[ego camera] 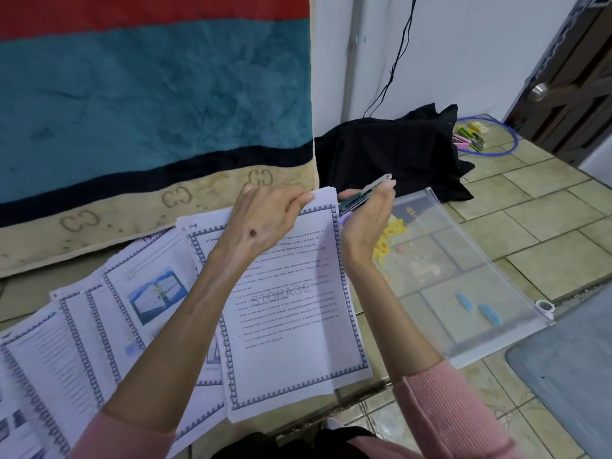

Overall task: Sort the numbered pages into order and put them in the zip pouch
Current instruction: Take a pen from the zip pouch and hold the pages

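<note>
A stack of bordered printed pages (291, 326), the top one watermarked "STORAGE", lies on the floor in front of me. My left hand (265, 217) pinches the stack's top right corner. My right hand (364, 213) grips a metal stapler (362, 193) at that same corner, its jaws around the paper's edge. More bordered pages (82, 326) are fanned out on the floor to the left. The clear zip pouch (463, 276) lies flat on the tiles to the right, with its slider at the near right corner.
A teal, red and beige blanket (149, 111) hangs at the back. A black cloth (390, 150) lies by the white wall. A blue hoop and coloured items (473, 137) sit near the brown door (569, 94). A grey mat (569, 369) lies at right.
</note>
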The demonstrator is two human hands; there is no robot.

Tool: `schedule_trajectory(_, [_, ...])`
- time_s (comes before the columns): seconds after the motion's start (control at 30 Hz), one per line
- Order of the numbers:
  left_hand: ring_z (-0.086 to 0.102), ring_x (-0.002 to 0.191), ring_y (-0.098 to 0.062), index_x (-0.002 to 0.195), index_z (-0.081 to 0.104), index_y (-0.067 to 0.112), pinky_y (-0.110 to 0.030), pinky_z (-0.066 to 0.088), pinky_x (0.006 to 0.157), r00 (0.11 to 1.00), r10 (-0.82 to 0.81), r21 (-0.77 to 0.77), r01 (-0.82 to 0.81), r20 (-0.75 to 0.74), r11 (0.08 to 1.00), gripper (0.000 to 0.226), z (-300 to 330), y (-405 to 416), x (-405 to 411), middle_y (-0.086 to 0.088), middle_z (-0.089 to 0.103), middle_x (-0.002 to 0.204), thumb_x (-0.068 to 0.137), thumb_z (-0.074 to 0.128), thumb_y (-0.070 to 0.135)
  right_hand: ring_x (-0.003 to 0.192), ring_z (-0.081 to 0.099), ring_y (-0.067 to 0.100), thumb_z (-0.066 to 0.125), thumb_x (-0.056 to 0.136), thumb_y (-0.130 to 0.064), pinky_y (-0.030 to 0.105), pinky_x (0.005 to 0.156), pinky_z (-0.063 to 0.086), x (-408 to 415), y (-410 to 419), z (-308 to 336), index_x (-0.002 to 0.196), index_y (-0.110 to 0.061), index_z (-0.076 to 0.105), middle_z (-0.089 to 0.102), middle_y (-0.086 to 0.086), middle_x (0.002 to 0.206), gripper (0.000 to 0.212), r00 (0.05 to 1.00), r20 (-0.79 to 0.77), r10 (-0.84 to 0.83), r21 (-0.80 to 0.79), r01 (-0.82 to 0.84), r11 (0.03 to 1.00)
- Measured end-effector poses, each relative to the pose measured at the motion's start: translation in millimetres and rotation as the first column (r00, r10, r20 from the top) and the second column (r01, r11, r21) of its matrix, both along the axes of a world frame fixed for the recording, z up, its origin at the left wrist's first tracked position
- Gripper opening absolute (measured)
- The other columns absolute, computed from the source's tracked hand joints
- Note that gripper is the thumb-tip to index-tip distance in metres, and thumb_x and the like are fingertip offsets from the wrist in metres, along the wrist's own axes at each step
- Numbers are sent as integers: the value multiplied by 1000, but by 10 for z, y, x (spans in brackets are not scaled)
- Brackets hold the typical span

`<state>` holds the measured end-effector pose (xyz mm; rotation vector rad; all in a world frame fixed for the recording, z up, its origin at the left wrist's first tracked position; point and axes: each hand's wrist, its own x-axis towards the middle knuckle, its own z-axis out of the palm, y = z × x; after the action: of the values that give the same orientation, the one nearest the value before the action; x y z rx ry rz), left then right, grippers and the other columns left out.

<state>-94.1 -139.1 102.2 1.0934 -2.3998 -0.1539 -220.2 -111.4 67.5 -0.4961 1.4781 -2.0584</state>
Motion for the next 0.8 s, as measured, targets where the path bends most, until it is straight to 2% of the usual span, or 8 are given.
schedule_trajectory(0.1, [43,58,-25,67,40,13,-28,24,71,1000,17,19,-16,-23,1000,37,34,-1,72,6,35,49,98,39,33,49,52,17,39,96,-46,26,50,45,-98,-45,38,96,-5,47,64,10,74,42,942,285,176,-103,-153,983])
schedule_trajectory(0.2, [39,55,-22,65,40,12,-28,26,71,998,17,44,-15,-54,999,39,60,-1,119,6,33,48,98,40,33,57,64,17,55,94,-26,29,58,53,-201,-29,77,96,-7,46,64,5,70,22,890,367,271,-183,-217,959])
schedule_trajectory(0.27, [39,54,-21,65,40,12,-28,28,72,998,11,57,-8,-60,998,39,63,-3,129,6,33,48,98,41,33,62,68,19,62,90,-20,28,57,55,-246,-2,90,96,-7,48,61,5,65,20,878,369,304,-189,-250,950])
schedule_trajectory(0.4, [44,56,-26,66,41,10,-28,29,72,998,-6,74,11,-69,997,40,45,-11,132,5,35,50,98,40,33,39,49,15,55,90,-45,22,41,43,-273,12,180,75,-9,51,45,4,53,39,878,429,213,-128,-174,976])
schedule_trajectory(0.53, [47,57,-28,66,42,10,-28,29,72,997,-15,74,20,-70,997,40,37,2,118,5,36,50,98,40,33,45,37,16,44,89,-56,18,43,34,-244,-32,210,60,-15,34,37,-1,52,50,785,605,131,-151,-49,987])
schedule_trajectory(0.63, [49,58,-29,66,42,11,-28,28,71,998,-17,62,21,-66,998,39,33,5,119,5,37,50,98,40,34,41,42,14,40,94,-49,21,43,36,-164,-50,246,59,-15,37,43,-3,43,49,875,482,49,-69,-18,997])
schedule_trajectory(0.73, [48,58,-28,67,41,12,-27,26,70,999,-13,42,15,-45,999,38,30,2,105,5,36,50,98,40,34,51,50,19,36,95,-49,29,56,44,-37,-76,249,53,-12,46,54,5,49,56,975,222,-24,54,13,998])
schedule_trajectory(0.8, [45,59,-27,67,41,13,-27,25,69,1000,-6,33,7,-27,999,38,21,0,88,6,36,50,98,39,34,49,51,12,34,96,-47,20,55,44,38,-73,235,53,-8,48,56,8,53,59,993,116,-34,91,23,996])
